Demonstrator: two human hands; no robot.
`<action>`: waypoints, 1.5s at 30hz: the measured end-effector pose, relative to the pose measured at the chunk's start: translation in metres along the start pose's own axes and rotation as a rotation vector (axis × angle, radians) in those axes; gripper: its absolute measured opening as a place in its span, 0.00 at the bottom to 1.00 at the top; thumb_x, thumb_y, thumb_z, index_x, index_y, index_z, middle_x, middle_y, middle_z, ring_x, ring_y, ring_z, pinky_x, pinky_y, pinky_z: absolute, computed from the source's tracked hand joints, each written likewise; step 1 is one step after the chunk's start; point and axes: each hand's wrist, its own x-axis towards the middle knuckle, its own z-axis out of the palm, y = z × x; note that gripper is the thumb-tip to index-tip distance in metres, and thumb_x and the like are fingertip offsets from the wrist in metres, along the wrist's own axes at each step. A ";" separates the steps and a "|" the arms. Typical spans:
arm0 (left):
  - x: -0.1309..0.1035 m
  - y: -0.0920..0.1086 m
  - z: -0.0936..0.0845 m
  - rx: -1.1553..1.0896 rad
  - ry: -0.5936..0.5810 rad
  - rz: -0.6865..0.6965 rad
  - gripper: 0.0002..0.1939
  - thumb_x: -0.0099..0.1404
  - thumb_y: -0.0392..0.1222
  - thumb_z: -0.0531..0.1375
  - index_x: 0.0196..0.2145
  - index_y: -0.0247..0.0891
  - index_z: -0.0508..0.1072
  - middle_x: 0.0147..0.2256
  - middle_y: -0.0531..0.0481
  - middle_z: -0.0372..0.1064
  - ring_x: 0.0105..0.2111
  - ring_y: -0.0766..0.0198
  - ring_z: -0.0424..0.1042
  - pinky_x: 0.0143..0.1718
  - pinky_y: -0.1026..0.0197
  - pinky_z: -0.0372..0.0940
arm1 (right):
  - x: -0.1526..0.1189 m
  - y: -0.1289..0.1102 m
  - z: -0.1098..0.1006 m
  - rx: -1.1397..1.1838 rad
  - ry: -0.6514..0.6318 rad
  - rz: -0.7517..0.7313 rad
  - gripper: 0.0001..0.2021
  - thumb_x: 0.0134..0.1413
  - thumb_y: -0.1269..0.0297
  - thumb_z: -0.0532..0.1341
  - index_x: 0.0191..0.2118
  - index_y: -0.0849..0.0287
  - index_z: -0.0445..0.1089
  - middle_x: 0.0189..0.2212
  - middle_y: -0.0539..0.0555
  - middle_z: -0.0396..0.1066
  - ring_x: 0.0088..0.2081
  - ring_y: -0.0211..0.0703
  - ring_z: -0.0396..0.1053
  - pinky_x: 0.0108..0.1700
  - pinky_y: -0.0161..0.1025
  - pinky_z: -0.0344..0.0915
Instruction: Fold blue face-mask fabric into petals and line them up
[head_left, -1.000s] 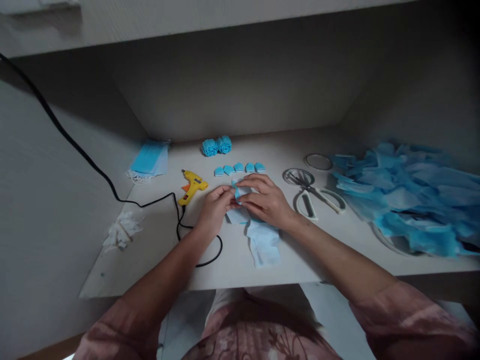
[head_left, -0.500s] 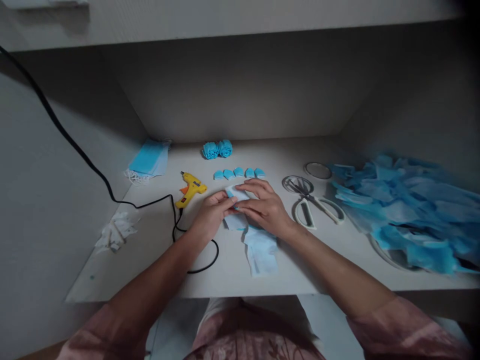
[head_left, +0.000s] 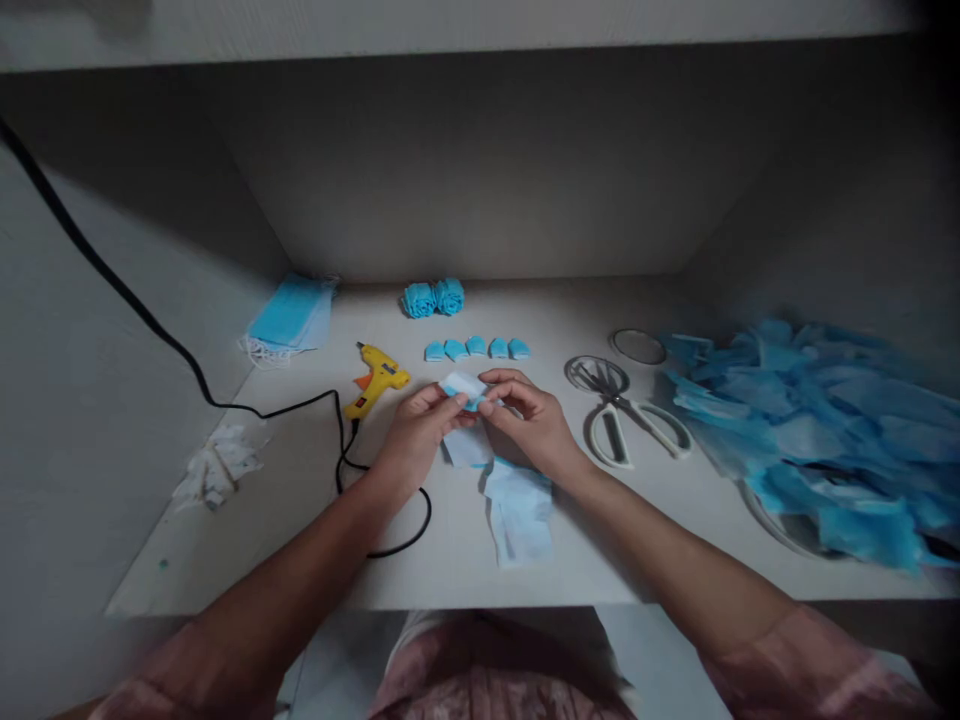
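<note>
Single head-worn view, facing forward and down, fairly near, above the pale worktop (head_left: 457,535)

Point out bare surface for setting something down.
Free: behind the petal row, right of the blue rosettes; left, between white scraps and black cord. Crowded: centre, where left hand and right hand meet at the blue-white piece; far right, under the blue heap.

"What does the person have on?"
"A dusty pink top (head_left: 502,698), with darker, blotchy patterning across the front."
"And the sleeves?"
"Same pink. The left sleeve (head_left: 184,665) and the right sleeve (head_left: 817,660) both end around the elbow; the right one has paler patches."
"Below the top?"
"Some pale cloth (head_left: 417,628) at the lap; I can't tell which garment."
"The hands?"
"Left hand (head_left: 418,432) and right hand (head_left: 534,420) are bare, forearms too."
</note>
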 end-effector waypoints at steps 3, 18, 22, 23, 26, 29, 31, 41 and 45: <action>0.000 0.000 0.001 0.000 0.002 -0.004 0.09 0.54 0.40 0.67 0.32 0.33 0.74 0.30 0.49 0.73 0.31 0.64 0.71 0.41 0.57 0.65 | 0.000 0.001 0.001 0.083 0.015 0.071 0.07 0.52 0.59 0.66 0.29 0.57 0.73 0.44 0.55 0.70 0.48 0.44 0.69 0.48 0.41 0.64; 0.001 0.002 -0.002 -0.038 0.020 -0.026 0.14 0.51 0.41 0.68 0.34 0.32 0.75 0.31 0.47 0.76 0.34 0.59 0.75 0.38 0.58 0.68 | 0.001 -0.006 -0.006 -0.103 -0.105 0.008 0.19 0.51 0.57 0.67 0.48 0.54 0.69 0.46 0.56 0.71 0.45 0.47 0.69 0.48 0.46 0.67; 0.002 0.005 -0.004 -0.083 0.025 -0.061 0.14 0.50 0.41 0.69 0.34 0.33 0.75 0.31 0.46 0.76 0.36 0.57 0.76 0.38 0.57 0.68 | 0.004 -0.011 -0.016 -0.478 -0.243 -0.400 0.29 0.53 0.59 0.66 0.60 0.49 0.61 0.59 0.57 0.63 0.61 0.54 0.57 0.62 0.57 0.55; 0.002 0.005 -0.004 -0.085 0.012 -0.062 0.15 0.50 0.41 0.69 0.36 0.33 0.75 0.31 0.46 0.76 0.36 0.57 0.76 0.38 0.57 0.68 | 0.004 -0.012 -0.017 -0.528 -0.233 -0.456 0.28 0.55 0.60 0.65 0.61 0.48 0.60 0.59 0.57 0.62 0.62 0.53 0.56 0.63 0.57 0.53; 0.001 0.005 -0.003 -0.062 -0.041 -0.046 0.16 0.52 0.41 0.68 0.39 0.33 0.76 0.34 0.46 0.76 0.37 0.58 0.75 0.39 0.58 0.68 | 0.006 -0.012 -0.019 -0.600 -0.173 -0.534 0.22 0.58 0.63 0.62 0.59 0.48 0.63 0.60 0.57 0.61 0.62 0.52 0.56 0.63 0.57 0.53; 0.000 0.003 -0.001 -0.023 -0.083 -0.035 0.16 0.54 0.41 0.67 0.40 0.33 0.76 0.35 0.46 0.76 0.38 0.59 0.75 0.39 0.58 0.68 | 0.007 -0.012 -0.019 -0.630 -0.200 -0.565 0.14 0.59 0.64 0.61 0.51 0.49 0.71 0.59 0.55 0.63 0.62 0.53 0.55 0.62 0.57 0.55; -0.001 0.002 0.000 -0.004 -0.090 -0.052 0.17 0.54 0.42 0.67 0.41 0.33 0.76 0.34 0.46 0.76 0.37 0.59 0.75 0.38 0.58 0.68 | 0.007 -0.013 -0.018 -0.633 -0.233 -0.570 0.08 0.59 0.65 0.60 0.43 0.51 0.75 0.56 0.54 0.66 0.61 0.53 0.56 0.61 0.56 0.57; 0.002 0.001 -0.003 0.068 -0.061 -0.007 0.16 0.55 0.44 0.67 0.39 0.33 0.76 0.34 0.46 0.76 0.34 0.61 0.74 0.38 0.59 0.67 | 0.002 -0.009 -0.006 -0.223 -0.094 -0.169 0.03 0.56 0.64 0.64 0.34 0.53 0.76 0.49 0.56 0.71 0.55 0.48 0.65 0.58 0.52 0.59; 0.002 -0.001 -0.003 0.110 -0.034 0.018 0.13 0.55 0.44 0.67 0.37 0.34 0.76 0.32 0.49 0.75 0.30 0.64 0.73 0.37 0.59 0.67 | 0.002 -0.006 -0.001 0.075 -0.039 0.118 0.06 0.52 0.59 0.66 0.31 0.56 0.74 0.47 0.56 0.72 0.51 0.47 0.69 0.53 0.47 0.64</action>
